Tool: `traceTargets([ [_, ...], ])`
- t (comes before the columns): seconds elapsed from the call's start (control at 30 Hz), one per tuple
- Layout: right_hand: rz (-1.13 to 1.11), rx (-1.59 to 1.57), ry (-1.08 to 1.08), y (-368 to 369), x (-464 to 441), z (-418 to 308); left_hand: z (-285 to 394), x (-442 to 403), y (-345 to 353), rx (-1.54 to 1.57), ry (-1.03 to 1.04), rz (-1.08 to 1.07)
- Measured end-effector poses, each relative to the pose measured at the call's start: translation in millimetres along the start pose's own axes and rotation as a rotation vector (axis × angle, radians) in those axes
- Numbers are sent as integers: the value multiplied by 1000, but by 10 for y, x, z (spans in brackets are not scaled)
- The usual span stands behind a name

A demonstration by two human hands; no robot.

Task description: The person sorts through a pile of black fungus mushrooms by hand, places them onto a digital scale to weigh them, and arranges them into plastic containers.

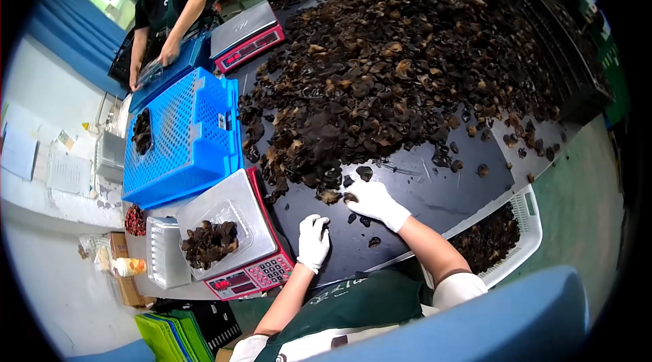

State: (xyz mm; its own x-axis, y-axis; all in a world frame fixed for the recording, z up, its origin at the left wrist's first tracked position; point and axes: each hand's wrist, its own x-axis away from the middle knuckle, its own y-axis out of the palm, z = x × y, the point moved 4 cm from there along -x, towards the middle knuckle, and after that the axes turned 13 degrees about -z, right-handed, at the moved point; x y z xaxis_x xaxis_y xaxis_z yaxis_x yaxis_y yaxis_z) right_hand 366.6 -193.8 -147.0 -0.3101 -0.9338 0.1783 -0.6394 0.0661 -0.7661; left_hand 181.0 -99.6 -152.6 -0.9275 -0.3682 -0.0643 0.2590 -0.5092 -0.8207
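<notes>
My right hand (377, 205), in a white glove, reaches to the near edge of a large heap of dark wood ear mushrooms (339, 117). Its fingers are bent over a small brown wood ear piece (350, 197). My left hand (314, 244), also gloved, rests over the dark tabletop (421, 206) closer to me, its fingers curled together; whether they hold anything is hidden. Left of it, a clear plastic tray of wood ears (212, 242) sits on a red scale (252, 278). A few loose pieces lie around my right hand.
A blue crate (180, 141) with a filled tray on top stands beyond the scale. Stacked clear trays (168, 253) are at left. A white basket (532, 219) of wood ears sits at right. Another red scale (248, 36) and two co-workers (166, 5) are farther back.
</notes>
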Motion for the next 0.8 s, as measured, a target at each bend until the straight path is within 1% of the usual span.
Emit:
traceTargets([
  [0.07,80,-63,11,10,193,219,-79,-1,18,0,-3,1],
  [0.13,141,-81,105,-154,441,318,-118,-33,12,0,-5,-1],
  [0.17,186,-124,126,-253,565,310,-146,-70,0,104,-36,16],
  [0.2,145,-57,200,-130,616,505,-164,-119,-11,208,-63,30],
  [0.27,149,-39,148,-94,713,524,-110,-262,-68,202,-35,105],
  [0.33,190,154,59,-169,745,261,-4,-419,-88,186,-46,80],
  [0.37,147,214,81,-111,713,240,31,-490,-69,162,-69,48],
  [0.4,149,212,49,-79,690,244,31,-551,-18,151,-89,-6],
  [0.47,212,207,78,-49,636,307,-38,-619,152,127,-47,-56],
  [0.5,220,208,83,-53,638,325,-30,-639,190,119,-57,-98],
  [0.57,303,-50,85,-77,664,392,-33,-635,217,102,-57,-129],
  [0.6,305,-52,86,-110,703,326,-40,-618,229,86,-68,-158],
  [0.67,149,-359,88,-111,784,150,-1,-568,183,86,-56,-130],
  [0.7,70,-329,80,-24,789,120,-28,-528,172,151,-11,-65],
  [0.73,143,-130,-64,4,808,7,-59,-490,165,217,35,1],
  [0.77,119,-55,-73,86,811,-58,-109,-469,184,247,61,55],
  [0.8,96,22,-84,142,814,-120,-147,-440,191,246,56,60],
])
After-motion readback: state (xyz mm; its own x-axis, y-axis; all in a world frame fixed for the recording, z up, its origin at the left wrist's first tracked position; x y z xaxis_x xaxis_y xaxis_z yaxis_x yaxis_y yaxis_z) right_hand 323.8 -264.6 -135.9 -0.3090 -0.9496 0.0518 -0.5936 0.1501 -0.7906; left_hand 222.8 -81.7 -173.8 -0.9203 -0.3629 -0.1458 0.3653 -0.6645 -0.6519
